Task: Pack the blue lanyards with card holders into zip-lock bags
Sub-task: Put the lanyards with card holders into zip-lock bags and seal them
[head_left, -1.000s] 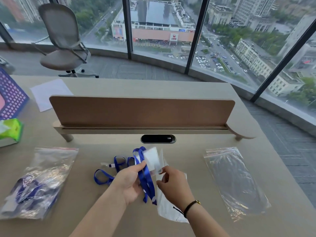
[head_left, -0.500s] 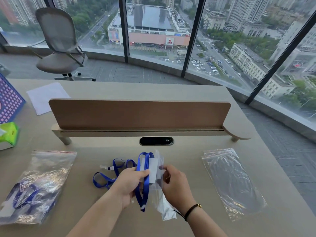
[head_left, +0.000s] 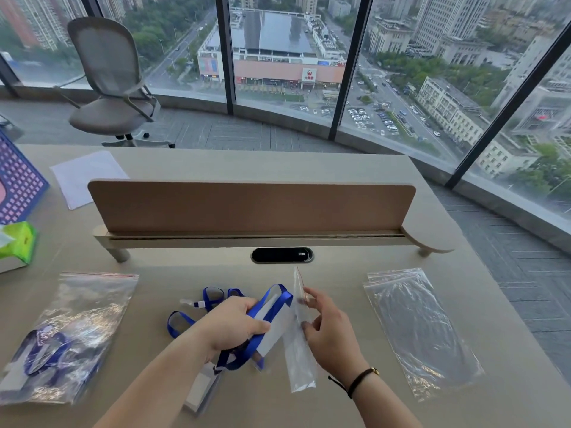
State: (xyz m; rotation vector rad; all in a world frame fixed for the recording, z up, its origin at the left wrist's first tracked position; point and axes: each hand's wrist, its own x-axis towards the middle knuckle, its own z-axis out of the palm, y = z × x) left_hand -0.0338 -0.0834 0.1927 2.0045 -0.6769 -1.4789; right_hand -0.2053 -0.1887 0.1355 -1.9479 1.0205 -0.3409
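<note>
Feeding blue lanyard [head_left: 272, 307], gripped in left hand [head_left: 234, 322], toward zip-lock bag [head_left: 298, 341] pinched by right hand [head_left: 327, 332]. Risk: bag mouth looks barely open, so card holder [head_left: 276, 327] beside bag may snag; strap loops could spill.

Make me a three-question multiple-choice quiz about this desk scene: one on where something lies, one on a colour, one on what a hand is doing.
1. Where does the filled bag lie?
A. on the chair
B. at the desk's left
C. behind the divider

2. What colour is the lanyard in the left hand?
A. blue
B. red
C. yellow

3. What is the right hand doing?
A. resting flat on the desk
B. holding a clear zip-lock bag
C. gripping a pen

Answers: 1 B, it sits left of both hands with lanyards inside; 2 A, the strap is bright blue; 3 B, its fingers hold the clear bag beside the lanyard.
</note>
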